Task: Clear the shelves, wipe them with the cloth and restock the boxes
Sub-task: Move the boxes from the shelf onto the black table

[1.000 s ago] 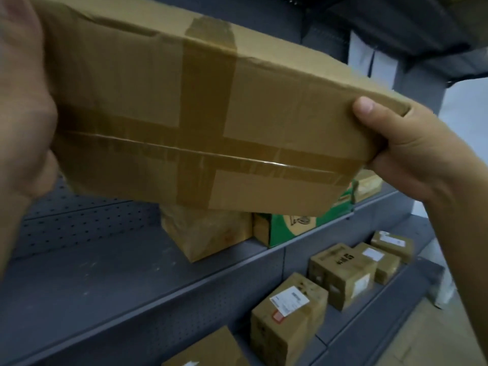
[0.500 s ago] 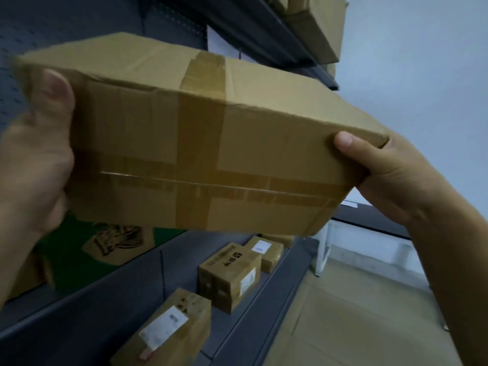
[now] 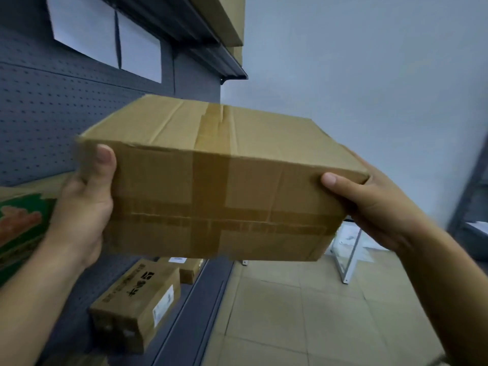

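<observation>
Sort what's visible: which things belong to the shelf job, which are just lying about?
Job: taped box gripped by left hand and right hand; labelled box on lower shelf; green carton.
Lying about: white frame on the floor; white sheets on the back panel.

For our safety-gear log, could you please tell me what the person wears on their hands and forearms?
Nothing visible: the left hand and right hand are ungloved, with no rings or watch, and no sleeve shows above either wrist.

White paper sheets on pegboard panel — beige tiled floor, white metal frame by pale wall.
</observation>
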Available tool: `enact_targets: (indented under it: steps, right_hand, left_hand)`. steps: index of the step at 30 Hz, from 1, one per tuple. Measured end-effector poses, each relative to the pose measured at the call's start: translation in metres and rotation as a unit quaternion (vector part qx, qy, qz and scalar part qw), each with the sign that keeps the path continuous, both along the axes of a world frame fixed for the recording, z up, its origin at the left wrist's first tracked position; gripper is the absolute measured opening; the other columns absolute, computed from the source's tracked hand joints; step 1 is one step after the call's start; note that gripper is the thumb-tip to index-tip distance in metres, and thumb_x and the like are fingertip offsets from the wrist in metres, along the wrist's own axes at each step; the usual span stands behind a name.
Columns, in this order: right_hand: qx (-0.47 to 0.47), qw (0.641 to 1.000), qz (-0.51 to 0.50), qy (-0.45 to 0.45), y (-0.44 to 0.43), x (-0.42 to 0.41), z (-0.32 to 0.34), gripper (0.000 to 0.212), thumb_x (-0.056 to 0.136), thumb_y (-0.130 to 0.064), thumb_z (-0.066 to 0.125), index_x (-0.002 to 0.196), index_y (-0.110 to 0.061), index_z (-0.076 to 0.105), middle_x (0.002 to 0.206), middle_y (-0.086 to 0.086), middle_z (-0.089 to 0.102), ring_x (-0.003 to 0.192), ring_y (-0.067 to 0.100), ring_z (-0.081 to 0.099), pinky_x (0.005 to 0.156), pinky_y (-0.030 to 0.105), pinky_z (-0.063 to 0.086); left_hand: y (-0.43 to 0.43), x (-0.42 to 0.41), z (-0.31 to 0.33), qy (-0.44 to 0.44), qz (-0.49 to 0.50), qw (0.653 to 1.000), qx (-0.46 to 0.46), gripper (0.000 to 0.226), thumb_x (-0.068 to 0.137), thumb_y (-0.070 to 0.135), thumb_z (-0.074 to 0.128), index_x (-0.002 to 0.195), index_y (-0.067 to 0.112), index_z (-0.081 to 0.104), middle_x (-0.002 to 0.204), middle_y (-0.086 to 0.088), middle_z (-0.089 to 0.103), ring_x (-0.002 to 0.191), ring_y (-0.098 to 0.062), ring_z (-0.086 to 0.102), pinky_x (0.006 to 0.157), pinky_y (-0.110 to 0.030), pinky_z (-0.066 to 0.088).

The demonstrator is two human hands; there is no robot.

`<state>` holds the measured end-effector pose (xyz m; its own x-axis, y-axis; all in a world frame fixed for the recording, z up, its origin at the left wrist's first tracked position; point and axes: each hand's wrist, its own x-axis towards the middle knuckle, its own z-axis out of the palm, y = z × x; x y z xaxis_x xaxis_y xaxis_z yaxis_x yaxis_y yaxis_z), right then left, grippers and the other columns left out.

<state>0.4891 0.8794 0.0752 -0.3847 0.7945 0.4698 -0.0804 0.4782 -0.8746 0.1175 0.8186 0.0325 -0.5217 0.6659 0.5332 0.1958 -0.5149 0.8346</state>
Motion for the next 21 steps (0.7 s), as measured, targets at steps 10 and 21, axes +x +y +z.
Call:
enact_targets:
  steps: [10,21]
  right_hand:
    - [-0.054,0.99,-0.133,-0.006,0.074,0.038,-0.028,0.059,0.085,-0.017,0.069,0.141,-0.027,0.054,0.124,-0.002,0.072,0.115,0.017,0.068,0.098,0.031,0.055]
    - [-0.099,0.976,-0.193,-0.01,0.21,0.103,-0.073,0.061,0.084,-0.014,0.07,0.141,-0.029,0.055,0.127,0.0,0.071,0.116,0.019,0.068,0.101,0.04,0.05]
  left_hand:
    - [0.128,0.046,-0.017,-0.01,-0.16,0.985,-0.061,0.1,0.043,0.1,0.06,0.116,0.031,0.065,0.113,0.004,0.075,0.1,-0.013,0.072,0.09,-0.046,0.054]
    - [0.3,0.11,-0.07,0.0,-0.196,0.971,-0.136,0.103,0.032,0.102,0.06,0.095,0.021,0.062,0.084,0.002,0.076,0.076,-0.011,0.073,0.072,-0.036,0.052]
